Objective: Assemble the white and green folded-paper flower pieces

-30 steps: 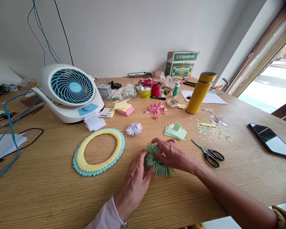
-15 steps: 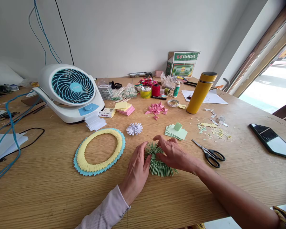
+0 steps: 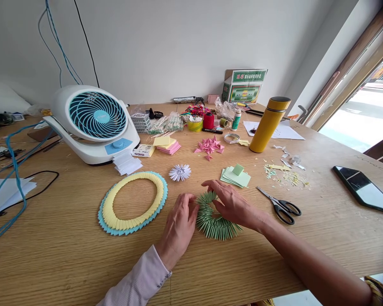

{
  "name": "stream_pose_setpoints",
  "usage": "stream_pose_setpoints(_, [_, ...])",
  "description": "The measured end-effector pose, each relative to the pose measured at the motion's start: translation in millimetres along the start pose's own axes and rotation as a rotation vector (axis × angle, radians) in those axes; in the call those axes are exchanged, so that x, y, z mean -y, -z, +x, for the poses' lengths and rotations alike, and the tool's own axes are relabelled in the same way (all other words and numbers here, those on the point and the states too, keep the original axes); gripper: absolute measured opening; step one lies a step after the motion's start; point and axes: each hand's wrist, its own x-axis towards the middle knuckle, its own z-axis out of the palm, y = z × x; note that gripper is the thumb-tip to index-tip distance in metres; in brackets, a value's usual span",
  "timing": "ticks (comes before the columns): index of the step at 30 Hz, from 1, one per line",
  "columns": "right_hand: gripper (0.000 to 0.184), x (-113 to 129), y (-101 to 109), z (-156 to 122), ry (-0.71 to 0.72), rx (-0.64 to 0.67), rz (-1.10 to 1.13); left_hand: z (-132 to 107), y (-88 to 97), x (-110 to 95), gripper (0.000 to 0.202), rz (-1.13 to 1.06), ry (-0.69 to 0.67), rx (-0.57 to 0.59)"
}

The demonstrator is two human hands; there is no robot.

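A ring of folded green paper pieces [image 3: 217, 228] lies on the wooden table in front of me, its pointed ends fanning outward around a small central gap. My right hand [image 3: 234, 204] reaches over its right side, thumb at the inner gap and fingers curved over the far edge, hiding that part. Cupped at the ring's left edge, my left hand [image 3: 178, 223] has its thumb and fingers slightly apart and nothing between them. Beyond the hands lies a stack of light green paper [image 3: 236, 176]. A white folded-paper rosette [image 3: 180, 172] sits farther left.
A yellow and blue paper ring [image 3: 108, 212] lies at left, before a white fan [image 3: 98, 114]. Scissors [image 3: 282, 206] and a phone [image 3: 365, 187] lie at right. A yellow flask [image 3: 268, 127], pink paper pieces [image 3: 209, 145] and paper scraps [image 3: 290, 176] are farther back.
The green ring has spread wider, and its central gap has opened. My left hand has shifted slightly left and toward me; my right hand stays over the ring.
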Motion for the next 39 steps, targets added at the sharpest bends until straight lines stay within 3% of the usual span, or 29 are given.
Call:
stream_pose_setpoints(2, [0.067,-0.8,-1.3,-0.8,0.029,-0.012,0.019,2.7,2.9,-0.5,0.032,0.062,-0.083,-0.033])
stream_pose_setpoints(5, [0.077,1.6,-0.3,-0.2,0.043,-0.016,0.018,11.4,9.4,-2.7,0.045,0.073,-0.243,0.048])
stream_pose_setpoints(11, [0.095,7.0,4.1,2.9,0.076,0.006,0.032,29.6,24.1,-8.2,0.03,0.029,-0.306,0.338])
stream_pose_setpoints(15, [0.108,5.8,7.2,3.1,0.156,0.023,0.039,38.3,35.1,-10.9,0.042,0.106,-0.376,0.444])
stream_pose_setpoints(18, [0.111,4.2,8.8,3.8,0.133,0.035,0.036,45.6,44.3,-15.8,0.046,0.228,-0.46,0.55])
stream_pose_setpoints(25, [0.111,2.3,9.0,5.8,0.08,0.012,0.084,52.9,52.3,-21.1,0.04,0.302,-0.508,0.579])
stream_pose_setpoints(30, [0.095,8.4,23.2,5.0,0.105,-0.062,0.089,49.0,48.0,-12.9,0.034,0.199,-0.488,0.514])
stream_pose_setpoints(34, [0.056,7.5,41.5,0.1,0.021,-0.175,-0.054,47.3,48.0,-10.6,0.04,0.184,-0.46,0.516])
stream_pose_setpoints(36, [0.04,6.0,46.3,-4.4,0.002,-0.058,-0.15,47.5,48.8,-11.6,0.044,0.18,-0.45,0.541])
stream_pose_setpoints(39, [0.03,6.2,43.7,-10.1,0.001,0.116,-0.231,47.6,49.1,-12.9,0.049,0.201,-0.456,0.531])
